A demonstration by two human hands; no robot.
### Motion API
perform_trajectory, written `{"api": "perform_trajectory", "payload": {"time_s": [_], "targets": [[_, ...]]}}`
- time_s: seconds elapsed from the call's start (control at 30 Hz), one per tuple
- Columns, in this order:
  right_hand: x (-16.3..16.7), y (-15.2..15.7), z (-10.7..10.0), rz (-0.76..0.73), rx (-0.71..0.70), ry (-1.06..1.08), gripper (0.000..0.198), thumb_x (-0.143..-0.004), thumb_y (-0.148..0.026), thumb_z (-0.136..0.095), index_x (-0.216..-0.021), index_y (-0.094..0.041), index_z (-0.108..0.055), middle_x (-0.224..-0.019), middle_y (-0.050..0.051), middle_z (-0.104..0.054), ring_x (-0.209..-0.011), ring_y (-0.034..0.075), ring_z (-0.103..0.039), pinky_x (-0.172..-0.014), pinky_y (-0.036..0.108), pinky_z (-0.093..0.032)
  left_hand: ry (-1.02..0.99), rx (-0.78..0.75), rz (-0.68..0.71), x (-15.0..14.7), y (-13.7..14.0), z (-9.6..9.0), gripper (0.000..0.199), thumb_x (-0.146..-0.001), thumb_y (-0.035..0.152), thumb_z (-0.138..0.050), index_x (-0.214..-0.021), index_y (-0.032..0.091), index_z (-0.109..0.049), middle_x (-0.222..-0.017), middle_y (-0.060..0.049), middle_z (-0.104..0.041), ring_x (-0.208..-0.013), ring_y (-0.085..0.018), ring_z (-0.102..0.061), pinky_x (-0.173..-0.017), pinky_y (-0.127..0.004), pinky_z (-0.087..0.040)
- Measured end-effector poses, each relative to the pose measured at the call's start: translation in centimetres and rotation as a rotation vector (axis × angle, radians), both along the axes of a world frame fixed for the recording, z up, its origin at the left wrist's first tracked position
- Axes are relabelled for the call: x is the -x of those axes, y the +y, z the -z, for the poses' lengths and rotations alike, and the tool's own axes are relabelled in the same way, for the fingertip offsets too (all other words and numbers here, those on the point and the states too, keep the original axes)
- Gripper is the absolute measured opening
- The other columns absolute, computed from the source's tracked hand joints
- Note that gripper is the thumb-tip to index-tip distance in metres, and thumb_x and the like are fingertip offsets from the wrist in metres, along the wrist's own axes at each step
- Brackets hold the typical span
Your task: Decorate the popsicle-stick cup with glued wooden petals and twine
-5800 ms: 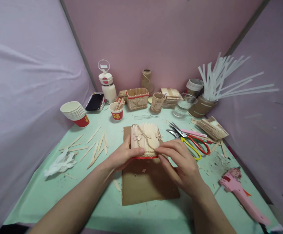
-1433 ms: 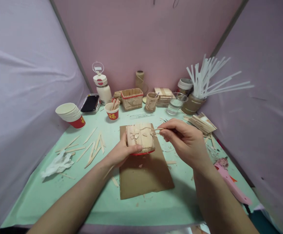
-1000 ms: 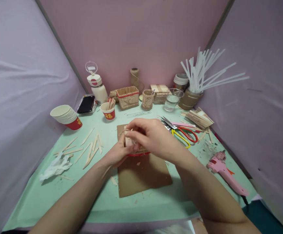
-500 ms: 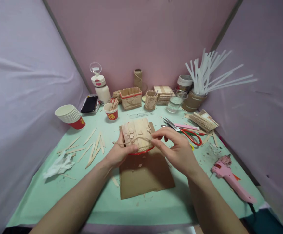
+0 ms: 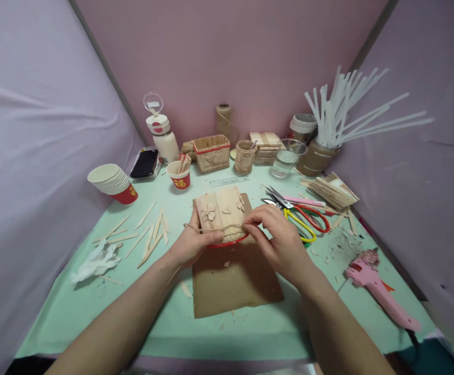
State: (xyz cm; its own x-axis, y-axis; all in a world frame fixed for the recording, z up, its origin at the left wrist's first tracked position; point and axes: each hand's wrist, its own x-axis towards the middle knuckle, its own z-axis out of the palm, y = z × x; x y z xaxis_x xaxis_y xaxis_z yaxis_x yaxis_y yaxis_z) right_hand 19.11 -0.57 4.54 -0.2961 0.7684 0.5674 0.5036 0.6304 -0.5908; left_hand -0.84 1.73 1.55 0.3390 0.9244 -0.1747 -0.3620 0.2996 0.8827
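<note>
My left hand [image 5: 195, 240] is closed round the left side of a small wooden craft container [image 5: 227, 208], its thumb lying across the lower front. Pale wooden flower shapes decorate the container's face, and a red band edges the side nearest me. A thin twine [image 5: 207, 229] runs across the front just above that band, its loose end sticking out to the left past my thumb. At the right side, my right hand [image 5: 275, 237] pinches the twine between thumb and index finger. Beneath both hands lies a brown cardboard sheet [image 5: 236, 286].
Red-and-yellow-handled scissors [image 5: 305, 219] and a pink glue gun [image 5: 381, 291] lie to the right. Wooden strips [image 5: 150, 245] and a crumpled tissue [image 5: 97, 263] are on the left. Stacked paper cups [image 5: 113, 182], a wooden basket [image 5: 212, 153] and a water bowl [image 5: 287, 159] stand behind.
The twine, wavy and higher across the front before, now lies straighter and lower, near the red band. My right hand has dropped slightly. The view has shifted a little.
</note>
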Motion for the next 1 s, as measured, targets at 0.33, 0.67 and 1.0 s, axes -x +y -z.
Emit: {"api": "perform_trajectory", "payload": {"time_s": [0.33,0.67,1.0], "targets": [[-0.5,0.2,0.8,-0.028,-0.115,-0.003,0.017,-0.094,-0.011,-0.051,-0.098,-0.022,-0.064,-0.093,0.006,-0.066,-0.089,0.019,-0.058,-0.077,0.035,-0.048,-0.056,-0.01,0.049,0.2,0.1,0.4,0.116,-0.059,0.034,-0.088,-0.15,0.03,-0.017,-0.14,-0.019,-0.055,-0.12,-0.04,-0.059,-0.098,-0.057,-0.048],[-1.2,0.3,0.6,-0.074,-0.19,-0.013,0.022,-0.091,-0.009,-0.054,-0.103,-0.022,-0.068,-0.091,0.007,-0.069,-0.085,0.018,-0.061,-0.074,0.034,-0.051,-0.099,0.03,0.126,0.5,0.2,0.6,0.104,-0.059,0.033,-0.088,-0.145,0.024,-0.029,-0.135,-0.02,-0.059,-0.12,-0.04,-0.059,-0.1,-0.056,-0.047],[-1.2,-0.5,-0.2,-0.065,-0.283,-0.189,0.017,-0.09,-0.007,-0.054,-0.1,-0.017,-0.063,-0.091,0.009,-0.067,-0.086,0.02,-0.055,-0.075,0.035,-0.05,-0.133,0.084,0.203,0.7,0.3,0.9,0.097,-0.061,0.034,-0.087,-0.143,0.022,-0.037,-0.135,-0.02,-0.06,-0.122,-0.04,-0.057,-0.102,-0.055,-0.046]]}}
